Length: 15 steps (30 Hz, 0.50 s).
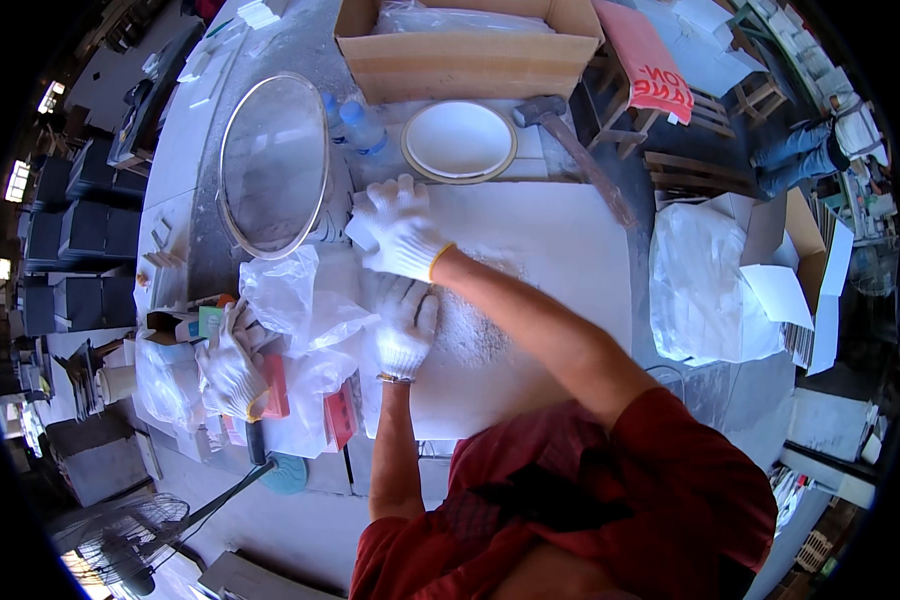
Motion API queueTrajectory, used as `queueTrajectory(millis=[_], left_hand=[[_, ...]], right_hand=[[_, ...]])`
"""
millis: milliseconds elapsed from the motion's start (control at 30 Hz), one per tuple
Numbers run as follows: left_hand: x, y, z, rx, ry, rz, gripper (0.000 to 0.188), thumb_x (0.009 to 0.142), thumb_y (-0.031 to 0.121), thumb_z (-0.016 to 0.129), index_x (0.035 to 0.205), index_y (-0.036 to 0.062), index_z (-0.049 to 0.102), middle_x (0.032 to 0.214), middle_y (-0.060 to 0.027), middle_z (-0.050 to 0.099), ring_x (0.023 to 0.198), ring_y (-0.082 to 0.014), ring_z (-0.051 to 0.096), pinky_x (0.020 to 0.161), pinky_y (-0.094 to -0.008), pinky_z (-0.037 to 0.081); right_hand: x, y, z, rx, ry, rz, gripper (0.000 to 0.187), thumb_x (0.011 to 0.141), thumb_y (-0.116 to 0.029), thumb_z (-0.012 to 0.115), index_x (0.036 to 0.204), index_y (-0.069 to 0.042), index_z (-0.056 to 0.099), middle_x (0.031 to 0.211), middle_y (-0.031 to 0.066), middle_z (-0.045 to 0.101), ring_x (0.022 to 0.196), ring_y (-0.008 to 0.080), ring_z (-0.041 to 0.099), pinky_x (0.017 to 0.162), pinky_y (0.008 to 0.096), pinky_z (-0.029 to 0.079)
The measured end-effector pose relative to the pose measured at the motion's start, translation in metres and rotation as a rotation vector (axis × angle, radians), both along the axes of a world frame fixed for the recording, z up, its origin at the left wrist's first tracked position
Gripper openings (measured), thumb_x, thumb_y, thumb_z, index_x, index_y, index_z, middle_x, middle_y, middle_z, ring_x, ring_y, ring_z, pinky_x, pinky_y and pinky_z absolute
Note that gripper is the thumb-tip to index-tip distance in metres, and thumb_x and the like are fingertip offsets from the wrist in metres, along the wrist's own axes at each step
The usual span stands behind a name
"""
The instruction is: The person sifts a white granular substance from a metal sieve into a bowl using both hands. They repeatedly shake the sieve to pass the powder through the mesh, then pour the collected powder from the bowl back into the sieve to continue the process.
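Both my hands wear white knitted gloves over a pale board (570, 260). My right hand (400, 232) reaches across to the board's far left corner, its fingers bent over a pale flat-edged piece (359, 236) that is mostly hidden beneath the glove. Nearer to me, my left hand (406, 322) lies on the board with its fingers stretched forward and nothing visible in them. Beside it spreads a heap of white, crumbly powder (478, 325), partly covered by my right forearm. A round sieve (275, 165) with a metal rim stands beyond, to the left.
Behind the board are a white bowl (460, 140), a hammer (580, 155), a plastic bottle (361, 130) and a cardboard box (470, 70). Clear plastic bags (305, 310) and a spare glove (232, 370) lie left. A bagged bundle (698, 285) sits right; a person (805, 150) stands farther off.
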<state>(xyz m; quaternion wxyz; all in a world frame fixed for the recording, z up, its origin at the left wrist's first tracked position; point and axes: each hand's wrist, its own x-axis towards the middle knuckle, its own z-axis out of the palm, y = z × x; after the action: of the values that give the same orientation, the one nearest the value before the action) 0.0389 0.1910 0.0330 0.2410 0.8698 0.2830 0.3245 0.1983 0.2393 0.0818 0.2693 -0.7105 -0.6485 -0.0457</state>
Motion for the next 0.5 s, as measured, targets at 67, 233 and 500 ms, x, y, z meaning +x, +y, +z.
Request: queueTrajectory(millis=[67,233,500], left_hand=[[-0.001,0.005,-0.005,0.09,-0.004,-0.004,0.023,0.092,0.011,0.075,0.113,0.0013,0.077,0.122,-0.0223,0.073,0.119,-0.0464,0.066,0.106,-0.0514,0.052],[-0.001,0.002,-0.014,0.065,-0.09,-0.057,0.029,0.092,0.007,0.075,0.121,0.003,0.072,0.131,-0.0207,0.067,0.132,-0.0462,0.059,0.116,-0.0585,0.043],[0.001,0.0,-0.007,0.018,-0.029,-0.034,0.032,0.095,0.011,0.075,0.125,0.0019,0.071,0.136,-0.023,0.066,0.132,-0.0481,0.06,0.114,-0.0565,0.047]], right_hand=[[0.028,-0.008,-0.012,0.119,0.177,0.206,0.052,0.079,-0.041,0.084,0.12,-0.011,0.075,0.13,0.0135,0.064,0.119,0.0389,0.059,0.101,0.0527,0.049],[0.127,-0.106,-0.009,0.12,1.239,-0.015,0.029,0.109,-0.019,0.063,0.132,-0.003,0.072,0.131,0.0113,0.073,0.121,0.0207,0.069,0.106,0.0346,0.053],[0.116,-0.186,-0.064,0.323,1.103,-0.221,0.038,0.114,-0.023,0.055,0.137,0.002,0.07,0.137,0.0147,0.072,0.128,0.0217,0.068,0.113,0.0345,0.05]])
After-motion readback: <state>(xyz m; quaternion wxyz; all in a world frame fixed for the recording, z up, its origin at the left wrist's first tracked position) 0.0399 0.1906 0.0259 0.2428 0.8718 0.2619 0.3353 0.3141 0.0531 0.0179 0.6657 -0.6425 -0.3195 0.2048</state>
